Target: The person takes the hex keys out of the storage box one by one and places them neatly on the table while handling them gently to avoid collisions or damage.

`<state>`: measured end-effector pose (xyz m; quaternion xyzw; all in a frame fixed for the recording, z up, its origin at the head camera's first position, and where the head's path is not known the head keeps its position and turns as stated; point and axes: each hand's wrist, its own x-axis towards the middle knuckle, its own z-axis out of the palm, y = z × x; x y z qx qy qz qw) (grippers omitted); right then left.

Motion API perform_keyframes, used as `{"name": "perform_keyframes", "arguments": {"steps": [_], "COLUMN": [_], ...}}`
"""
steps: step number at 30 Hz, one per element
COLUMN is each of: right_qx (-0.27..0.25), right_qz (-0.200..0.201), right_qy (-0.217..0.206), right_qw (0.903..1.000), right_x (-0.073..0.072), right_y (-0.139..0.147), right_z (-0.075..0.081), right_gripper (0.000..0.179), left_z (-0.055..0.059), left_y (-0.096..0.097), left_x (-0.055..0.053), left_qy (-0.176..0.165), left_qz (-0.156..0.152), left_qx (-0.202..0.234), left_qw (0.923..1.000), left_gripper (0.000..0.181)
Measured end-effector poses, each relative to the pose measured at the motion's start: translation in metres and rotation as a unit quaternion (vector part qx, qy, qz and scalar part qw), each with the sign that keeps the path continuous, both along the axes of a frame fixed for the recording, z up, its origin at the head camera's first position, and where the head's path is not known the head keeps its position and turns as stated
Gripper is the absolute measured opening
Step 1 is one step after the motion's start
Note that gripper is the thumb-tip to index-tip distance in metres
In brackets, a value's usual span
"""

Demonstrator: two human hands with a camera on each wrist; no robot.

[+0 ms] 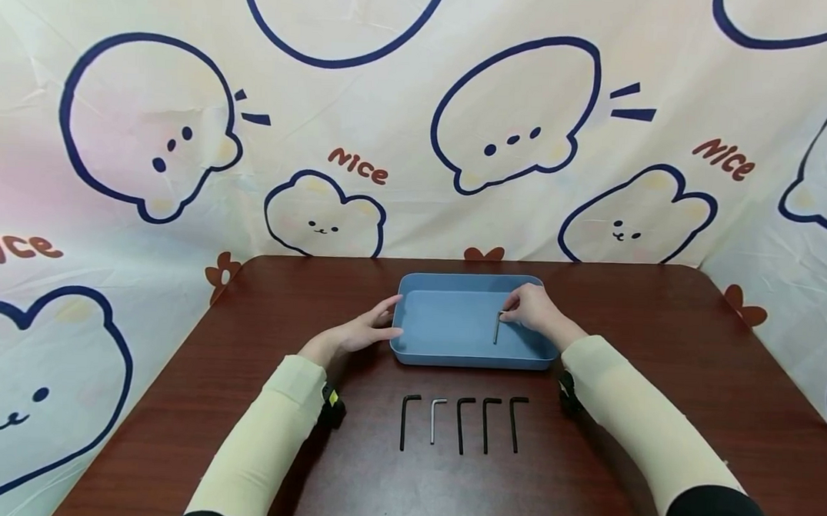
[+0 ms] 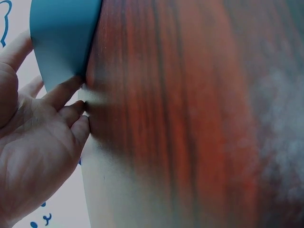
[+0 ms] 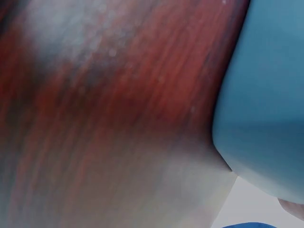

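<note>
In the head view a blue tray [image 1: 445, 329] stands toward the back of the table. Over its right half, my right hand [image 1: 532, 308] pinches a small silver hex key [image 1: 496, 329], its long arm pointing down toward the tray floor. My left hand [image 1: 362, 331] is at the tray's left side, thumb and fingers spread against the rim. The left wrist view shows that palm [image 2: 38, 137] with fingertips at the tray wall [image 2: 64, 47]. In the right wrist view the tray's outer wall [image 3: 266, 95] fills the right side, and the held key is hidden.
Several hex keys lie in a row in front of the tray: black ones such as the leftmost [image 1: 403, 423], and a shorter silver one [image 1: 433, 422]. A printed cloth [image 1: 419, 120] hangs behind the brown table [image 1: 584, 481].
</note>
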<state>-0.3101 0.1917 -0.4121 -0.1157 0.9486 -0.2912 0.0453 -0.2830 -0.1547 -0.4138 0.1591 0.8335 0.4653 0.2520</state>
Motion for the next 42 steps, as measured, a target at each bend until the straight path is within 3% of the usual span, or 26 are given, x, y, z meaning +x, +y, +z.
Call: {"name": "perform_keyframes", "arguments": {"steps": [17,31,42], "right_qx": [-0.004,0.011,-0.030], "right_qz": [0.001,0.047,0.031], "right_qy": [0.017,0.028,0.017], "right_qw": [0.9998,0.9984,0.9989], "right_x": [-0.0057,-0.0039,-0.0042], "right_y": [-0.0033,-0.0014,-0.0004], "right_z": [-0.0076,-0.0076,-0.0061], "right_gripper": [0.010,0.009,0.008], "left_z": [-0.0008,-0.0007,-0.0015], "left_y": [-0.0006,0.0000,-0.0003], "left_x": [-0.0001,0.0007,0.0007], "left_qy": [0.001,0.000,0.001], "left_qz": [0.001,0.001,0.001], "left_qx": [0.000,0.004,0.006], "left_qw": [1.0000,1.0000,1.0000], "left_gripper": [0.073,0.072,0.072]}}
